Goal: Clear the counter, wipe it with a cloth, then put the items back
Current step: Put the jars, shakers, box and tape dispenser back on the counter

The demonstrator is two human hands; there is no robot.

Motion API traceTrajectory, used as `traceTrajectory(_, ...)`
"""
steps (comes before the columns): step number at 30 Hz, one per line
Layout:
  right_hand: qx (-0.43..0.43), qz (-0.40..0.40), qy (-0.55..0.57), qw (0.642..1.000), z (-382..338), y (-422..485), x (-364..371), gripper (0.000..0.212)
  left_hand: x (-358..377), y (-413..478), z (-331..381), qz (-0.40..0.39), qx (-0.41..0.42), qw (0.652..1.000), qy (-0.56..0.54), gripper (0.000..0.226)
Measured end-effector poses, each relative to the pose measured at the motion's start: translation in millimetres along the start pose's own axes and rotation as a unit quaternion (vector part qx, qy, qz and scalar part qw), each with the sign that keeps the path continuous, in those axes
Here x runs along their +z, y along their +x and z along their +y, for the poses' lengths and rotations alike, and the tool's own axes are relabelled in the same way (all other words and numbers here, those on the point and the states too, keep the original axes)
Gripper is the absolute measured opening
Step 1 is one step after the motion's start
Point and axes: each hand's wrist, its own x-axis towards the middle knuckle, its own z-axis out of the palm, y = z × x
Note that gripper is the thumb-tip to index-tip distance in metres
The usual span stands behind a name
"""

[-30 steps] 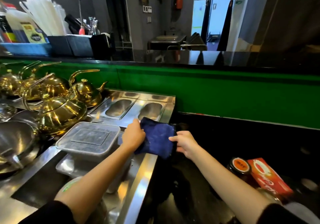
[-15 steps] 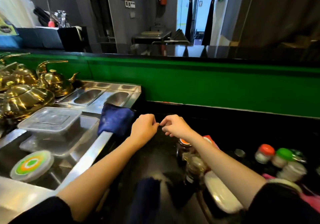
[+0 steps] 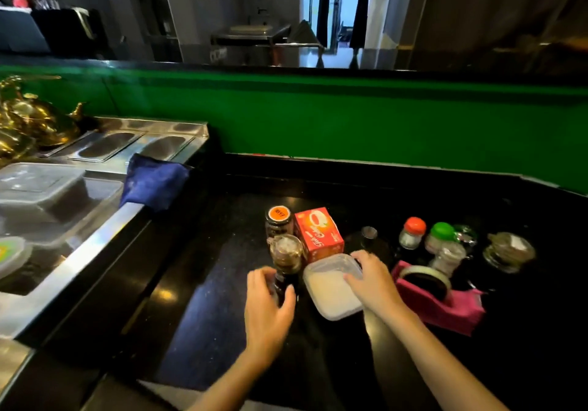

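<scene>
Black counter (image 3: 203, 302) fills the lower centre — left hand (image 3: 266, 310) curls round a dark bottle (image 3: 285, 261), right hand (image 3: 373, 280) clasps a white tub (image 3: 329, 292); blue cloth (image 3: 153, 181) drapes the steel edge (image 3: 95, 245), centre-left.

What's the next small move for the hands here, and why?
Probably lift the dark bottle and the white tub and set them leftward on the bare stretch of black counter. The left hand wraps the bottle's lower body and the right hand rests on the tub's lid. The blue cloth lies draped over the steel edge, held by neither hand.
</scene>
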Motion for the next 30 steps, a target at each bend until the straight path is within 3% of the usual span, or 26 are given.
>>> traceTrajectory(3, 0.037, -0.011, 0.058, 0.998, 13.2, -12.2, 15.5, 0.049, 19.7, -29.1, -2.6, -0.046, -0.074, 0.996, 0.002, 0.033)
traceTrajectory(7, 0.077, 0.019, 0.112, 0.991, 22.1, -19.5, 19.5, 0.032, 44.8, -33.2, 3.2, -0.121, -0.164, 0.979, -0.032, 0.025)
traceTrajectory(11, 0.108, 0.027, 0.165, 0.98, 29.6, -30.9, 11.9, 0.013, 45.0, -25.2, 8.6, -0.139, -0.159, 0.976, -0.061, 0.013)
traceTrajectory(14, 0.141, 0.009, 0.215, 0.966, 41.4, -41.8, 15.9, 0.014, 37.9, -24.5, 5.0, -0.143, -0.169, 0.973, -0.064, 0.01)
traceTrajectory(17, 0.165, -0.056, 0.29, 0.941, 47.6, -51.6, 16.7, 0.021, 27.9, -27.6, -2.9, -0.145, -0.173, 0.971, -0.076, 0.012)
traceTrajectory(20, 0.132, -0.031, 0.274, 0.952, 51.5, -37.2, 7.1, 0.032, 23.9, -33.0, -2.5, -0.123, -0.175, 0.972, -0.101, 0.014)
traceTrajectory(22, 0.086, -0.005, 0.229, 0.97, 47.1, -15.8, -0.2, 0.031, 27.6, -40.4, 2.1, -0.085, -0.177, 0.977, -0.083, 0.029)
traceTrajectory(24, 0.034, 0.012, 0.165, 0.986, 34.0, 9.3, -3.5, 0.03, 31.6, -51.4, 10.0, -0.048, -0.157, 0.986, -0.041, 0.06)
traceTrajectory(27, -0.03, 0.033, 0.112, 0.993, 11.2, 43.9, 1.9, 0.055, 41.5, -66.7, 24.1, -0.091, -0.133, 0.987, 0.028, 0.115)
traceTrajectory(30, -0.049, 0.016, 0.075, 0.996, -1.1, 66.7, 18.0, 0.084, 56.0, -72.6, 28.3, -0.113, -0.109, 0.985, 0.067, 0.132)
